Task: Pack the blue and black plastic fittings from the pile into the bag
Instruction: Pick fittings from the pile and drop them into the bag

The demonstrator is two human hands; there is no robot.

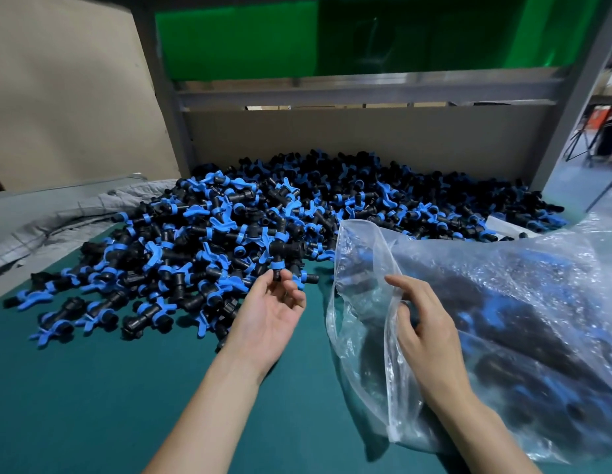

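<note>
Pile [297, 206]: blue and black plastic fittings heaped across the green worktop [92, 388], from 9 o'clock round to 2 o'clock of the frame's centre, with loose ones trailing off at the left edge.
Left hand [274, 313]: palm up at the pile's near edge, fingertips pinching the lower end of one fitting [284, 249], which stands at 12 o'clock from the palm.
Right hand [424, 330]: at 3 o'clock of the left hand and apart from it, fingers curled on the rim of the bag [503, 285]. The thumb seems tucked behind a fold of plastic, though the crinkled film makes this hard to judge.
Bag: clear plastic, lying at 4 o'clock on the worktop, mouth facing the pile, dark and blue fittings dimly visible inside.
Grey cloth [58, 220]: bunched at 9 o'clock, touching the pile.
Cardboard wall [332, 131]: at 12 o'clock, behind the pile.
</note>
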